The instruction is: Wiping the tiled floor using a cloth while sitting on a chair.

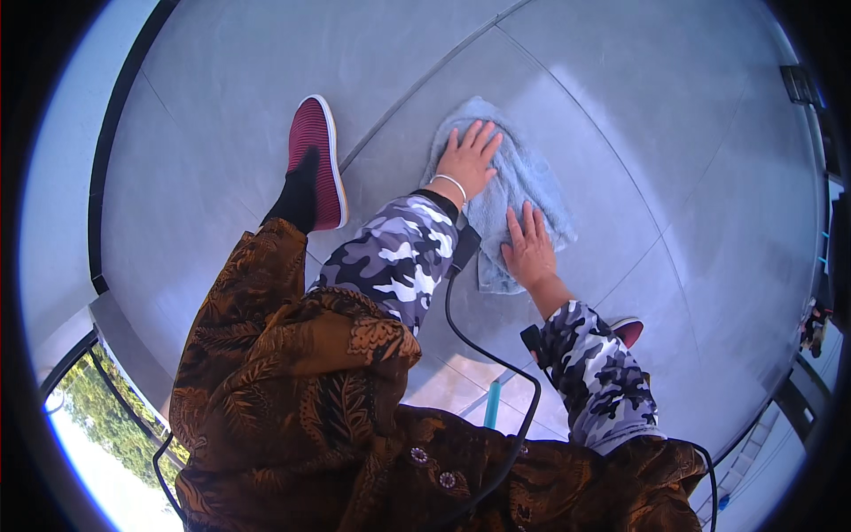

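Observation:
A light blue-grey towel [525,176] lies spread and wrinkled on the grey tiled floor [399,53]. My left hand [469,159] rests flat on its upper part, fingers spread, with a white bangle at the wrist. Lower down and to the right, my right hand [530,249] lies palm down across the towel's near part, its fingers also apart. Neither hand grasps the fabric; both press on it from above. The cloth under the palms is hidden.
My red striped shoe [316,163] is planted left of the towel; the other shoe [628,330] shows behind my right sleeve. A black cable [459,326] hangs across my front. A turquoise rod [492,404] stands out near my shirt. A dark baseboard [110,146] borders the left wall.

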Demonstrator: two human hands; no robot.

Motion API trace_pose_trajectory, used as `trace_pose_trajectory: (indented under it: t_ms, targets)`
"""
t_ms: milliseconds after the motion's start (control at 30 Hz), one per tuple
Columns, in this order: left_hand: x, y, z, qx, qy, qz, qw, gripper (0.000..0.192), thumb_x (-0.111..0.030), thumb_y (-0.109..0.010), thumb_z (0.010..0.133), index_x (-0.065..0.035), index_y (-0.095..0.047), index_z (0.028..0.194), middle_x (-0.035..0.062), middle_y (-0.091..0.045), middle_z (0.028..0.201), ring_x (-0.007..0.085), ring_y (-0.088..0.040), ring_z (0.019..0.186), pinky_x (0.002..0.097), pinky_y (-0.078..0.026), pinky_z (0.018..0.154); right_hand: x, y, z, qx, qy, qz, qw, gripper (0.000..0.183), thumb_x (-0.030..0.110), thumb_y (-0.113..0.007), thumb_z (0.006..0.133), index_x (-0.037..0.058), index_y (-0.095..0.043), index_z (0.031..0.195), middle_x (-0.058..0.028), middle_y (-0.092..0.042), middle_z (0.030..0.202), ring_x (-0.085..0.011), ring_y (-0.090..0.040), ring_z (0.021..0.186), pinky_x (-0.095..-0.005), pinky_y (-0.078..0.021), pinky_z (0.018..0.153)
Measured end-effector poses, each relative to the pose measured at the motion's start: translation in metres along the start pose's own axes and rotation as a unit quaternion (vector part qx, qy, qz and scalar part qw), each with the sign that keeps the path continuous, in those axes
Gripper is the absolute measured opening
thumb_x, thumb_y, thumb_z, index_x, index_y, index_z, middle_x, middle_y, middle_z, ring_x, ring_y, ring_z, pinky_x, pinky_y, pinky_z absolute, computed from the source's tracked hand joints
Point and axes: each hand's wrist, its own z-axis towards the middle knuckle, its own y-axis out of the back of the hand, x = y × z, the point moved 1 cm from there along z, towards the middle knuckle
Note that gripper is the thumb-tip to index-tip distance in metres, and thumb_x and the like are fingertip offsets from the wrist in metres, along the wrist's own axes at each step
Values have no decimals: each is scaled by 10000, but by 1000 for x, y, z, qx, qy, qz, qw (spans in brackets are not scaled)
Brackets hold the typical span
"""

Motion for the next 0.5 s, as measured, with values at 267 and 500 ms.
trace_pose_trajectory:
  t_ms: [267,500]
  targets:
    - [5,25,-144,70,265,-59,960,720,-343,-536,860,-52,-193,1422,177,-106,1490,351,-76,1383,566,-144,1068,55,10,-27,105,138,-86,981,673,306,-508,860,184,-191,1442,-160,-85,1501,-352,-118,1375,-398,-201,1089]
    - [-22,28,-213,78,280,-112,950,678,-294,-542,854,-18,-242,1397,186,-148,1479,357,-116,1372,497,-137,1095,69,-8,-77,133,188,-132,964,635,307,-501,875,209,-218,1435,-129,-82,1509,-316,-99,1387,-393,-217,1084]
